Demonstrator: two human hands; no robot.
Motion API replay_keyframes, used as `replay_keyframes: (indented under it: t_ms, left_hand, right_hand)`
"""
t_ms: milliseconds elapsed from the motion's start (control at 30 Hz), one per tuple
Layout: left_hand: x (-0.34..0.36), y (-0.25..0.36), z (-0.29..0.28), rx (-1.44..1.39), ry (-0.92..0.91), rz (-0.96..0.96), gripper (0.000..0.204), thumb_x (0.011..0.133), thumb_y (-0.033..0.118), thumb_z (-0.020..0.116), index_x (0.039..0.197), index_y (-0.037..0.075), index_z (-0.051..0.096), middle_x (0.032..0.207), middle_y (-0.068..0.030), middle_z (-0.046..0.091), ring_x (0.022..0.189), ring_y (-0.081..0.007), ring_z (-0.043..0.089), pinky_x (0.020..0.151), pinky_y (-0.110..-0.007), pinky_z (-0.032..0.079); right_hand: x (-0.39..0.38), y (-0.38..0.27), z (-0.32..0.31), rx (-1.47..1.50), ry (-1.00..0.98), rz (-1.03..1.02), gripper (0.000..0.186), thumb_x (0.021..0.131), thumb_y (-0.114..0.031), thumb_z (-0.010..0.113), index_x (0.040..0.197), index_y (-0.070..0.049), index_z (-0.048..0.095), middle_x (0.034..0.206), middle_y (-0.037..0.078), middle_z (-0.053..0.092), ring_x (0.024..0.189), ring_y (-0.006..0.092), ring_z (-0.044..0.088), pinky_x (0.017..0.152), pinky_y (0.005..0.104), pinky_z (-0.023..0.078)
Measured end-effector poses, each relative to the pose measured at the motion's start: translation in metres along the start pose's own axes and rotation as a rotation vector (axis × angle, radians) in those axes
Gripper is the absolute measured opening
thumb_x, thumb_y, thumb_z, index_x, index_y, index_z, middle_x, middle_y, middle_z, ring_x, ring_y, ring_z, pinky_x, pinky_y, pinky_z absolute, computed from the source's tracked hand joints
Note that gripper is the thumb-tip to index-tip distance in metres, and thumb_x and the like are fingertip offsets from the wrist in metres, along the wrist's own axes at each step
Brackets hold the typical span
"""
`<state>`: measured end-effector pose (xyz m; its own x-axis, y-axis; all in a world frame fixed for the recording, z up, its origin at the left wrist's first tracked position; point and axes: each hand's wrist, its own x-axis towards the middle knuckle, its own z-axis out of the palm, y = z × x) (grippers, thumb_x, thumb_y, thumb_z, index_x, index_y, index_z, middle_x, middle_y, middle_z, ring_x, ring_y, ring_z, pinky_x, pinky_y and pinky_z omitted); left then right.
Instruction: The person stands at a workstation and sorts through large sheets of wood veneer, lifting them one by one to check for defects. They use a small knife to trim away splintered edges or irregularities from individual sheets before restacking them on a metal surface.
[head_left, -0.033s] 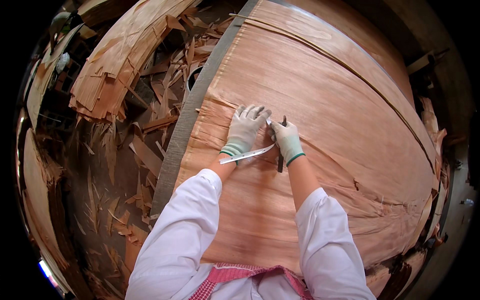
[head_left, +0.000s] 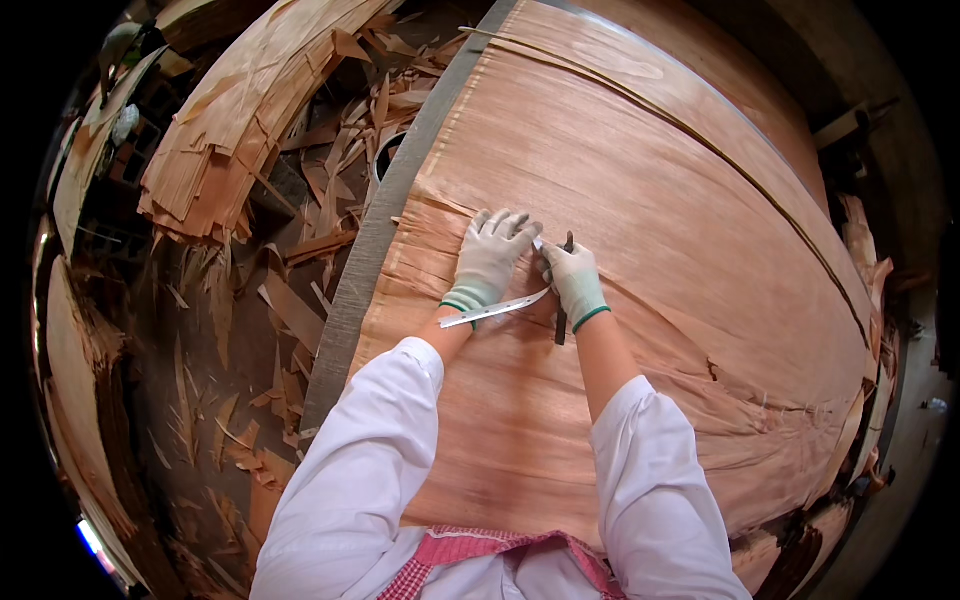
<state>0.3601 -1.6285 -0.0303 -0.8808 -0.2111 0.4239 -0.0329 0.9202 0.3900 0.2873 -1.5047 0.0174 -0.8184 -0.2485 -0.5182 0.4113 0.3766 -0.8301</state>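
Note:
My left hand (head_left: 486, 258), in a white glove with grey fingertips and a green cuff, lies on a reddish-brown wood veneer sheet (head_left: 600, 160). Its fingers are stretched out, the nearest ones beside the right hand. My right hand (head_left: 573, 278), gloved alike, is closed round a dark, narrow bar-like tool (head_left: 561, 328) that sticks out above and below the fist. From between the hands a white strip of tape with small holes (head_left: 497, 308) trails left across my left wrist. Creases and splits run through the veneer around both hands.
A long thin rod (head_left: 690, 130) lies across the far part of the sheet. The table's grey edge (head_left: 340, 340) runs along the left. Beyond it stand a curved veneer stack (head_left: 240, 120) and scattered scraps (head_left: 325, 190). A dark tear (head_left: 712, 369) shows at right.

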Motion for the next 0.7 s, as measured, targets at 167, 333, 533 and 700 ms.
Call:
replay_keyframes:
  t_ms: [167,333,533,700]
  left_hand:
    - [-0.001,-0.002,0.004,0.121,-0.05,0.041,0.032,0.087,0.014,0.05,0.118,0.017,0.059,0.127,-0.005,0.059,0.125,-0.0266,0.049,0.109,-0.047,0.031]
    - [0.0,-0.001,0.006,0.136,-0.043,0.06,0.03,0.087,0.015,0.05,0.116,0.015,0.06,0.127,-0.0055,0.059,0.125,-0.0264,0.05,0.108,-0.048,0.031]
    - [0.015,0.021,-0.003,0.101,-0.191,-0.068,0.029,0.084,0.025,0.061,0.11,0.014,0.06,0.126,-0.0057,0.057,0.125,-0.0256,0.047,0.11,-0.049,0.028]
    - [0.016,0.026,-0.005,-0.025,-0.155,-0.168,0.037,0.08,0.036,0.068,0.108,0.013,0.058,0.122,-0.0077,0.055,0.125,-0.0272,0.045,0.111,-0.052,0.023]
  right_hand:
    - [0.008,0.009,0.002,-0.047,0.031,-0.054,0.018,0.083,-0.015,0.065,0.079,0.002,0.063,0.064,0.007,0.062,0.052,0.0128,0.055,0.049,0.0271,0.043]
    - [0.017,0.013,-0.002,-0.425,0.023,-0.06,0.034,0.082,-0.031,0.067,0.089,0.002,0.067,0.072,0.017,0.068,0.063,0.025,0.067,0.058,0.035,0.051]
    - [-0.002,0.023,-0.013,-0.843,0.177,-0.129,0.041,0.084,-0.039,0.065,0.094,0.001,0.067,0.094,0.024,0.067,0.093,0.039,0.064,0.081,0.0459,0.051]
    - [-0.013,0.013,-0.036,-0.884,0.111,-0.401,0.024,0.085,-0.023,0.061,0.092,-0.001,0.066,0.09,0.024,0.066,0.09,0.0394,0.064,0.079,0.0467,0.051]
